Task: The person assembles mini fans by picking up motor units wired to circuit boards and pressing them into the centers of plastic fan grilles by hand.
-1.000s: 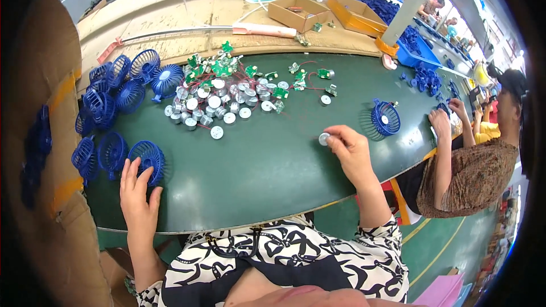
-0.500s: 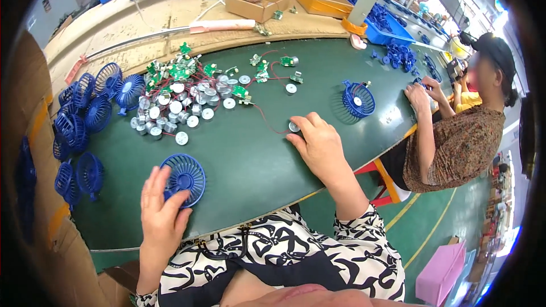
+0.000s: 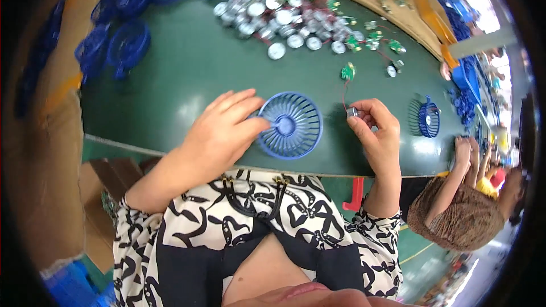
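In front of me a round blue plastic fan guard [image 3: 304, 128] sits open side up, its hub in the middle and ribs fanning out to the rim. My left hand [image 3: 224, 125] has hold of its left side, thumb over the rim. My right hand [image 3: 378, 131] pinches a small silver motor [image 3: 353, 112] between thumb and fingers, a short way right of the guard. From that motor a thin red wire runs up to a green circuit board [image 3: 348, 71], which appears to hang or lie just beyond the hand.
A heap of silver motors [image 3: 276, 51] with wired boards covers the far middle of the green table [image 3: 187, 88]. More blue guards [image 3: 129, 45] are piled far left. Another guard [image 3: 429, 118] stands to the right, near a co-worker's arm [image 3: 455, 173]. A cardboard box [image 3: 96, 204] is at lower left.
My right hand has picked up the motor and drawn it nearer, its board trailing. My left hand has closed on the guard, now more central in view. The view has turned and shifted.
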A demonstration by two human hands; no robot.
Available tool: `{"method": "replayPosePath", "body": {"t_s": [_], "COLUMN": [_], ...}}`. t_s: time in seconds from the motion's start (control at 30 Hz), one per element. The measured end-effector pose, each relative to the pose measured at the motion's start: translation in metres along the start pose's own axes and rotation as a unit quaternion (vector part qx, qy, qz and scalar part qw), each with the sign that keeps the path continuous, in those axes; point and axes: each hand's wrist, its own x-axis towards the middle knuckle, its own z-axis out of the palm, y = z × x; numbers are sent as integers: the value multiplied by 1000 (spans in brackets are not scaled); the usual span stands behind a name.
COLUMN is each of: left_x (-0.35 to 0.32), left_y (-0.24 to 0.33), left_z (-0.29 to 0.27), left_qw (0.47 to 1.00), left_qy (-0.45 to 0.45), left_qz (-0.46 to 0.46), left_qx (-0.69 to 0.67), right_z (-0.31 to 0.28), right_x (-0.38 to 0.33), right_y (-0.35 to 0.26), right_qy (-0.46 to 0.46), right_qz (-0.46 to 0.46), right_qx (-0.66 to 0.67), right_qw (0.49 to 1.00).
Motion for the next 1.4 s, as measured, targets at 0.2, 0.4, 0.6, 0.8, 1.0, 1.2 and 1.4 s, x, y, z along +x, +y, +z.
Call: {"method": "replayPosePath", "body": {"t_s": [0.2, 0.4, 0.6, 0.8, 1.0, 1.2, 1.4], "left_x": [-5, -10, -10, -9, -10, -10, -13], "left_y": [-7, -7, -7, -8, -9, -6, -6], "left_z": [1, 5, 6, 4, 0, 5, -5], "left_qw": [1000, 999, 1000, 999, 999, 999, 991], "left_qy": [16, 29, 19, 37, 42, 37, 123], "left_qz": [-21, -13, 14, -2, -16, 2, -17], "left_qx": [-4, -19, -17, -16, -13, -32, -56], "right_z": [34, 49, 52, 55, 48, 48, 47], "right_x": [14, 20, 19, 17, 14, -14, -11], "right_y": [-54, -55, -57, -65, -56, -32, -22], "right_qy": [-108, -166, -160, -163, -170, -166, -134], "right_qz": [-270, -304, -296, -262, -281, -345, -359], "right_qx": [-131, -217, -255, -297, -194, -249, -263], "right_qw": [948, 913, 907, 904, 924, 890, 885]}}
